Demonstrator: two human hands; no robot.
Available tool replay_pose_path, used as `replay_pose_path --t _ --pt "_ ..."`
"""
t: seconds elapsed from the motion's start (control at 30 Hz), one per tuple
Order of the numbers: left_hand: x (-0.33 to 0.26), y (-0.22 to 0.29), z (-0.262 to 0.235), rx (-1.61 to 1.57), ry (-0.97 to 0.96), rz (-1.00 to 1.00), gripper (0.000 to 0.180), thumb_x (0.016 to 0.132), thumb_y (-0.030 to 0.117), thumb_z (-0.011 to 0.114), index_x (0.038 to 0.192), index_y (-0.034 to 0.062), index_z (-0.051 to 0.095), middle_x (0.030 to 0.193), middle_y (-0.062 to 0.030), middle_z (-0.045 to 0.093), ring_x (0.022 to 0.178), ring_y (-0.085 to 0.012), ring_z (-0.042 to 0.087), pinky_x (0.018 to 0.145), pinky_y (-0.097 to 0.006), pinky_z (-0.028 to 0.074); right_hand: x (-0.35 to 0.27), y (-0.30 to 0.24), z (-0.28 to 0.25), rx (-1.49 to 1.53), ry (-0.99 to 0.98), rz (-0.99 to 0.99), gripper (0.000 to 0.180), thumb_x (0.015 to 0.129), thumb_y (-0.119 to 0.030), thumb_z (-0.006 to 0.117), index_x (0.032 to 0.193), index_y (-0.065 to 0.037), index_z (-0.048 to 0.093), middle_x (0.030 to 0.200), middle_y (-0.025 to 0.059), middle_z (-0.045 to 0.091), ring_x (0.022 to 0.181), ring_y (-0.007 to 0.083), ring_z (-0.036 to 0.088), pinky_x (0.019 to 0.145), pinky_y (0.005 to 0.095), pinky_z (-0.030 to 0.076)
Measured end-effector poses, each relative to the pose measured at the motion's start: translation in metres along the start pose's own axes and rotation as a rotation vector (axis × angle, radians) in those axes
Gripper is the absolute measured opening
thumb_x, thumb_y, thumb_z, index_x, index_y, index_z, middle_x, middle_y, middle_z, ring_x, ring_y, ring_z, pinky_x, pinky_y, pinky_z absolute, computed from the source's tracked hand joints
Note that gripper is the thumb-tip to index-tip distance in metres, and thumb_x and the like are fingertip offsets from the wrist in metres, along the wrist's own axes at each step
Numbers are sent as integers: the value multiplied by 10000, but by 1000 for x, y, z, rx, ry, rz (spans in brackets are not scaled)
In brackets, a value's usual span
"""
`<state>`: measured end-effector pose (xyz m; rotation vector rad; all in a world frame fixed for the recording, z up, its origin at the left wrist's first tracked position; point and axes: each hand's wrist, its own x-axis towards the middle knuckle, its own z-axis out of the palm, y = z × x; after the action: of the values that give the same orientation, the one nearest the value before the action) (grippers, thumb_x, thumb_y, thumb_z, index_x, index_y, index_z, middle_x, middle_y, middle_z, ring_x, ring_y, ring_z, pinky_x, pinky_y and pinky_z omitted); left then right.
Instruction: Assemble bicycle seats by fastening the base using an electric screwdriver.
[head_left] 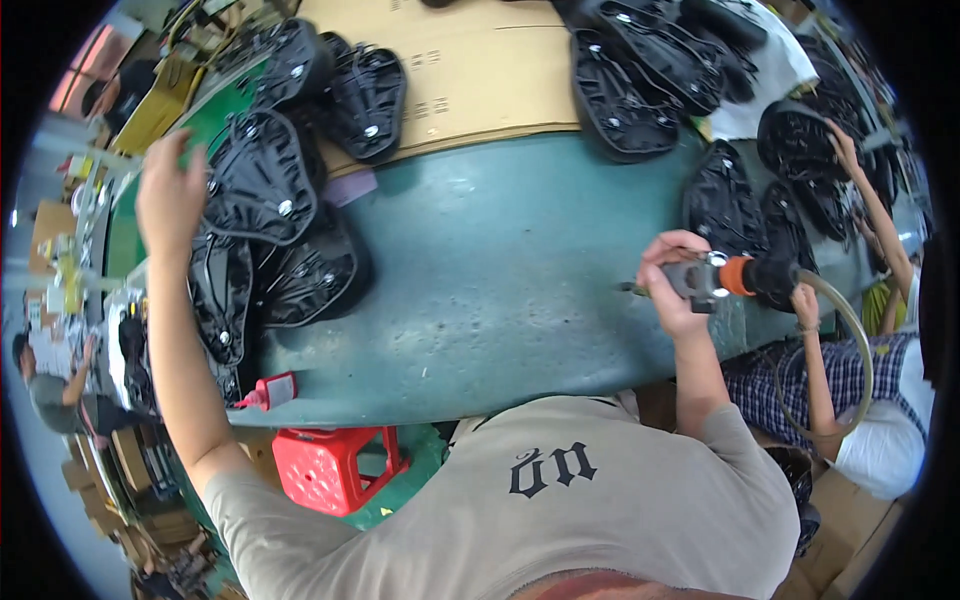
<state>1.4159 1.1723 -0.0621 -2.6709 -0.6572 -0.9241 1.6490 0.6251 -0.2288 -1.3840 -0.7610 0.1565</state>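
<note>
My right hand (675, 295) is wrapped around a grey power screwdriver (698, 282) with an orange collar and a hose at its back. Its thin bit points left above the green table. At the far left, my left hand (172, 195) is raised beside a pile of black pear-shaped plastic shells, its fingers apart and nothing visible in them. The nearest black shell (262, 175) lies with its ribbed inside, wires and a shiny round part facing up. Lower in that pile rests another black shell (312, 270). Whether my left fingers touch the pile cannot be made out.
A red bottle (272, 391) lies near the table's front left edge, above a red stool (322, 470). Brown cardboard (480, 75) covers the far table. More black shells (625, 100) are piled at far right, where a co-worker's hand (845, 150) holds one. A hose (855, 320) loops at right.
</note>
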Motion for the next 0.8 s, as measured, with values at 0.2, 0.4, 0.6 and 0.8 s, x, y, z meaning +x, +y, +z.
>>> replay_pose_path --t 0.2,0.4,0.6,0.8 --pt "57 279 119 -591 -504 25 396 1012 376 632 1155 16 717 1027 -134 750 860 -234 733 801 -350 570 -4 -7 -8 -16 66 -31 518 837 91 746 1310 22 547 1034 118 659 828 145 679 733 267 561" --pt "71 419 240 -993 -902 -438 642 1039 469 503 966 -142 687 885 -251 742 684 -322 753 708 -412 619 6 -2 -14 25 5 -259 423 859 105 706 1229 3 528 1150 163 625 858 188 694 797 326 580" --pt "33 400 219 -969 -885 -332 437 953 276 502 895 -111 697 800 -197 746 699 -312 754 736 -410 602 -10 -5 -35 157 -20 -94 411 881 117 654 1233 -11 486 1128 161 633 803 165 687 713 298 579" --pt "-136 307 99 -971 -929 -585 387 1039 320 527 1051 -63 581 762 -172 719 645 -267 734 688 -411 577 11 -55 -50 190 -6 -68 420 931 -1 610 1329 18 478 1060 200 652 664 177 627 635 338 556"
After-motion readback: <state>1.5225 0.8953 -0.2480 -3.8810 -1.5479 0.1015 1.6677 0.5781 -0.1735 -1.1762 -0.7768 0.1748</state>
